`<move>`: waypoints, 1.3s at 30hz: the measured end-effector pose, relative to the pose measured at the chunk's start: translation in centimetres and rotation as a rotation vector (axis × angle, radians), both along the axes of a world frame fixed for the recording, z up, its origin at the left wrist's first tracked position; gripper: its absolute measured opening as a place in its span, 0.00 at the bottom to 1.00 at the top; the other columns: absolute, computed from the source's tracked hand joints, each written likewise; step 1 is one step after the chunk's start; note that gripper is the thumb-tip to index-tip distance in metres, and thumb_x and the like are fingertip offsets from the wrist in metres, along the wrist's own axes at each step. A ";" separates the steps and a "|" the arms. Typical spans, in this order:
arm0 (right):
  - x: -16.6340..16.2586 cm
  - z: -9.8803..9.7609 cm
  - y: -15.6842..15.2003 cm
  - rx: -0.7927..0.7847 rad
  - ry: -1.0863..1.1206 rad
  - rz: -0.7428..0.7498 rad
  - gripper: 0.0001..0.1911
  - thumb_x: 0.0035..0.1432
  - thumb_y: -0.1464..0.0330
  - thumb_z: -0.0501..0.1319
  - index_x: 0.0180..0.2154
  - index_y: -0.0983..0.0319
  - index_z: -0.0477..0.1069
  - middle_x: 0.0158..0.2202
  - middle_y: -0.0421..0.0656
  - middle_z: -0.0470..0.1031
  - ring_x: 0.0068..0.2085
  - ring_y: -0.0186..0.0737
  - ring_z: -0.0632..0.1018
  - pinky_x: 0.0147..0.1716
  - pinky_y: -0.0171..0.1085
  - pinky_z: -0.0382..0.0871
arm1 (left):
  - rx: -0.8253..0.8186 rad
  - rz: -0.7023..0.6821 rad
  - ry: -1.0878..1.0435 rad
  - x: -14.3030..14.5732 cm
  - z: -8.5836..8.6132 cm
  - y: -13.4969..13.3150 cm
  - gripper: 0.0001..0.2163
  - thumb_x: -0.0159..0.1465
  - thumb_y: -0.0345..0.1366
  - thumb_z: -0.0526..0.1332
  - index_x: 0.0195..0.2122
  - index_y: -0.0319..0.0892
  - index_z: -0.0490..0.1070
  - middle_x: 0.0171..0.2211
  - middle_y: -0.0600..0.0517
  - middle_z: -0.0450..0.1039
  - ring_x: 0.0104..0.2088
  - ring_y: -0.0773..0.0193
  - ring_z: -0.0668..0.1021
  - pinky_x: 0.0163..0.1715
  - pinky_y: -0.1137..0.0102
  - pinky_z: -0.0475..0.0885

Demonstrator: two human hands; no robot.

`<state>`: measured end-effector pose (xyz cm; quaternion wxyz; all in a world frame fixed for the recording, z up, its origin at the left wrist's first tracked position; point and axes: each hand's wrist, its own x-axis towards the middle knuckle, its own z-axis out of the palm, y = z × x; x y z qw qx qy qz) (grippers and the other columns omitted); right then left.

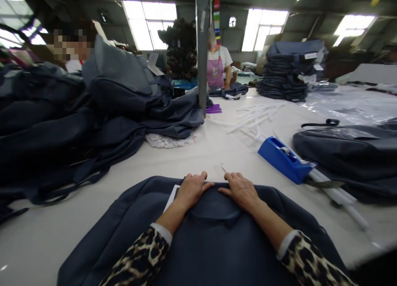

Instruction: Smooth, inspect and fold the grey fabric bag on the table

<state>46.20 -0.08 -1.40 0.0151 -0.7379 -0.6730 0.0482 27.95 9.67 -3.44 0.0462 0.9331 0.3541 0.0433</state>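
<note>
A dark blue backpack (229, 244) lies flat on the white table in front of me. My left hand (194, 189) is closed over its top edge, the thumb pointing inward along the fabric. A few centimetres to the right, my right hand (240, 190) grips the same edge, fingers curled over the far side. A small, thin, pale piece (223, 168) shows by the right fingertips; I cannot tell whether it is held. Partly beneath my left hand is a white-edged tag (171, 198).
Dark blue bags are heaped on the left (120, 87). A blue tape dispenser (283, 158) stands to the right, with white tubes (335, 191) and another bag (341, 149) near it. A metal post (202, 50) rises beyond. Behind it stands a person in a purple apron (215, 73).
</note>
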 end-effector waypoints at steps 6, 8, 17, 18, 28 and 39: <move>0.2 -1.0 0.2 -0.012 0.016 -0.017 0.32 0.65 0.42 0.47 0.48 0.61 0.70 0.48 0.50 0.76 0.51 0.49 0.75 0.50 0.45 0.65 | 0.152 -0.019 -0.002 -0.2 -1.2 0.0 0.18 0.72 0.49 0.50 0.48 0.42 0.70 0.49 0.43 0.73 0.50 0.50 0.73 0.47 0.59 0.65; 0.4 -1.2 0.5 -0.043 0.042 -0.026 0.35 0.63 0.40 0.46 0.48 0.62 0.70 0.49 0.51 0.77 0.51 0.50 0.75 0.48 0.44 0.67 | 0.120 -0.038 0.041 0.0 -1.0 0.2 0.20 0.72 0.49 0.47 0.41 0.41 0.72 0.43 0.44 0.75 0.45 0.50 0.75 0.45 0.59 0.65; 1.4 1.7 0.8 -0.094 0.129 0.047 0.40 0.61 0.38 0.44 0.48 0.65 0.72 0.48 0.58 0.77 0.49 0.55 0.78 0.45 0.45 0.68 | 0.058 -0.010 0.074 -0.3 1.7 0.7 0.22 0.72 0.54 0.47 0.40 0.41 0.71 0.33 0.46 0.77 0.36 0.57 0.78 0.37 0.67 0.66; 1.5 2.1 1.0 -0.090 0.137 0.058 0.40 0.62 0.38 0.44 0.48 0.64 0.72 0.49 0.58 0.77 0.50 0.56 0.77 0.45 0.45 0.67 | 0.042 -0.004 0.069 -0.5 2.0 1.0 0.23 0.71 0.55 0.47 0.40 0.41 0.71 0.31 0.48 0.76 0.34 0.59 0.78 0.36 0.68 0.66; 3.7 7.8 -2.1 0.041 0.290 0.130 0.22 0.62 0.58 0.63 0.54 0.61 0.68 0.53 0.49 0.75 0.54 0.47 0.73 0.54 0.42 0.64 | -0.045 0.085 0.031 -1.5 0.1 2.7 0.26 0.69 0.59 0.46 0.37 0.42 0.70 0.31 0.50 0.75 0.33 0.61 0.77 0.33 0.69 0.67; 7.6 1.2 -25.3 0.540 1.150 -0.449 0.21 0.60 0.54 0.60 0.49 0.60 0.70 0.47 0.47 0.76 0.45 0.43 0.77 0.41 0.42 0.72 | -0.085 0.166 0.209 -3.1 -0.4 6.6 0.25 0.67 0.60 0.41 0.33 0.47 0.67 0.32 0.50 0.77 0.35 0.56 0.79 0.31 0.70 0.66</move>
